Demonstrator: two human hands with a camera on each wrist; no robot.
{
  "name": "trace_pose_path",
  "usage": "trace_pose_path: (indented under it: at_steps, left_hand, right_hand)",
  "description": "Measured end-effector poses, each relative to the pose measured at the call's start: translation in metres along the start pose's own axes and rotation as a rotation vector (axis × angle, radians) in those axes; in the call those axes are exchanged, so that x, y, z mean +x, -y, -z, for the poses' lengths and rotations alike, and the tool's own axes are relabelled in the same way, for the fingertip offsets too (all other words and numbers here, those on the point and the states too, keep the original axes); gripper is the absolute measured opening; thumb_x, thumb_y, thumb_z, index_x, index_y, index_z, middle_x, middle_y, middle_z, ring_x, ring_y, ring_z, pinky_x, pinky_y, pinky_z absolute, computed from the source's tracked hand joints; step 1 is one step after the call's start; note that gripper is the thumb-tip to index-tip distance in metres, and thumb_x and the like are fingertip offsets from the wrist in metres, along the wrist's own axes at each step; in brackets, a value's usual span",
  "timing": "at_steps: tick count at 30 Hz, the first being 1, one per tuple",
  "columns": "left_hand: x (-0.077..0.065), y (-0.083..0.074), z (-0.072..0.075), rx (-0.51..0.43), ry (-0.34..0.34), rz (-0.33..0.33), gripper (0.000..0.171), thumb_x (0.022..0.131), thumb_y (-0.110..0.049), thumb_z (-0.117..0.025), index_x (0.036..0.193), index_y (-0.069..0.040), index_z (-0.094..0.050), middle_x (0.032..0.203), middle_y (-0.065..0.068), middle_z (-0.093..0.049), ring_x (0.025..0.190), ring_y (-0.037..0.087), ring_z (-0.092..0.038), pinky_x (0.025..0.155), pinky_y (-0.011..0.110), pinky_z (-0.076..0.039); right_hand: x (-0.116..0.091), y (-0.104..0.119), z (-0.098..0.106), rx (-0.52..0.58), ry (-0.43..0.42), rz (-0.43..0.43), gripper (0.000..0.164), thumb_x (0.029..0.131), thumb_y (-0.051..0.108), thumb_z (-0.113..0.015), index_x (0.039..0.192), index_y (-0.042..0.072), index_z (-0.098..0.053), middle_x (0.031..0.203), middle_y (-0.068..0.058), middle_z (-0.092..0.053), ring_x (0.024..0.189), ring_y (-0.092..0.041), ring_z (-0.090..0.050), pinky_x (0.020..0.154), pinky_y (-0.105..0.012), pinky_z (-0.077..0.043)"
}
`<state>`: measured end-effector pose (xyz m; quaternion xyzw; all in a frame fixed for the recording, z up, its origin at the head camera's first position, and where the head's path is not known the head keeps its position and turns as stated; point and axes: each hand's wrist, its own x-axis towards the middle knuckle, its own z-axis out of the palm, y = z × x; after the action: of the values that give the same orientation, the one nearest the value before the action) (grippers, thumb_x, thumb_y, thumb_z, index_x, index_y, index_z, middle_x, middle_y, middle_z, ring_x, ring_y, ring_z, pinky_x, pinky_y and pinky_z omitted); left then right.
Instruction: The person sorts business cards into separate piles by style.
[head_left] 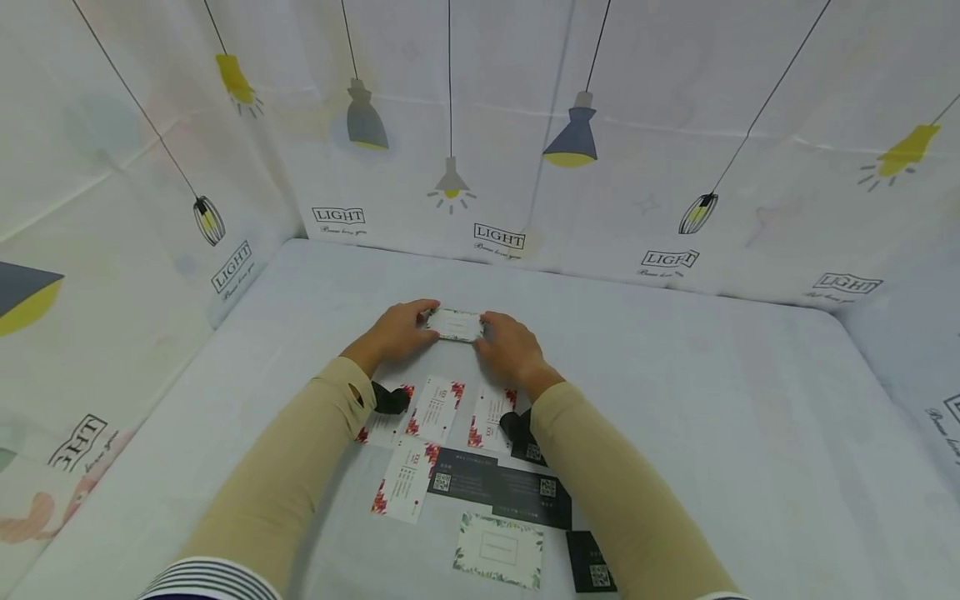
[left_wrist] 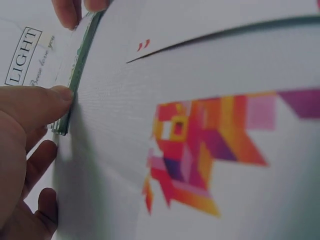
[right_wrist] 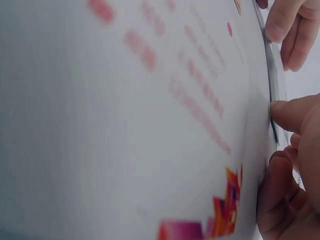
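A small stack of cards (head_left: 456, 325), white on top with a leafy green border, lies flat at the far part of the table. My left hand (head_left: 400, 335) pinches its left end between thumb and fingers. At the other end, my right hand (head_left: 512, 346) grips it the same way. From the left wrist, the thumb (left_wrist: 37, 104) presses on the stack's greenish edge (left_wrist: 84, 52). The right wrist view has the right thumb (right_wrist: 292, 112) against the thin dark edge (right_wrist: 271, 82) of the stack, with the left fingers at its far end.
Nearer me lie white cards with red corners (head_left: 435, 410), overlapping dark cards with QR codes (head_left: 487, 482) and a single leafy-bordered card (head_left: 498, 550). Another dark card (head_left: 588, 560) is partly under my right forearm. Black wrist-camera pieces (head_left: 392, 400) hang over some cards. A lamp-printed curtain (head_left: 495, 108) encloses the white table (head_left: 712, 400).
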<state>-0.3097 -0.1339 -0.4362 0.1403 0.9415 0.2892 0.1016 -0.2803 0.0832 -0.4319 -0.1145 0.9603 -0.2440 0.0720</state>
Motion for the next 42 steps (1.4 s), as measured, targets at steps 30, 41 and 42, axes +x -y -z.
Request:
trace_pose_path:
  at_steps: [30, 41, 42]
  left_hand:
    - [0.0072, -0.0004, -0.0010, 0.090, 0.020, -0.005, 0.061, 0.099, -0.020, -0.063, 0.154, -0.007, -0.038, 0.137, 0.021, -0.057, 0.127, 0.034, -0.052, 0.106, 0.046, -0.038]
    - [0.0063, -0.0019, 0.0000, 0.089, 0.030, -0.005, 0.062, 0.099, -0.020, -0.063, 0.154, -0.005, -0.038, 0.135, 0.021, -0.057, 0.126, 0.033, -0.052, 0.106, 0.046, -0.037]
    - [0.0061, -0.0022, 0.0002, 0.088, 0.030, -0.004, 0.062, 0.099, -0.020, -0.063, 0.154, -0.005, -0.038, 0.136, 0.021, -0.057, 0.126, 0.033, -0.052, 0.106, 0.046, -0.037]
  right_hand:
    - [0.0044, -0.0003, -0.0056, -0.027, -0.025, -0.020, 0.052, 0.102, 0.030, -0.056, 0.149, 0.010, -0.048, 0.151, -0.009, -0.047, 0.140, -0.029, -0.041, 0.112, -0.045, -0.031]
    - [0.0053, -0.0009, -0.0065, -0.039, -0.023, -0.023, 0.052, 0.101, 0.030, -0.056, 0.148, 0.011, -0.048, 0.150, -0.009, -0.048, 0.139, -0.029, -0.042, 0.111, -0.045, -0.032]
    - [0.0053, -0.0009, -0.0066, -0.040, -0.023, -0.022, 0.052, 0.101, 0.030, -0.056, 0.148, 0.011, -0.048, 0.150, -0.009, -0.048, 0.139, -0.029, -0.042, 0.111, -0.045, -0.032]
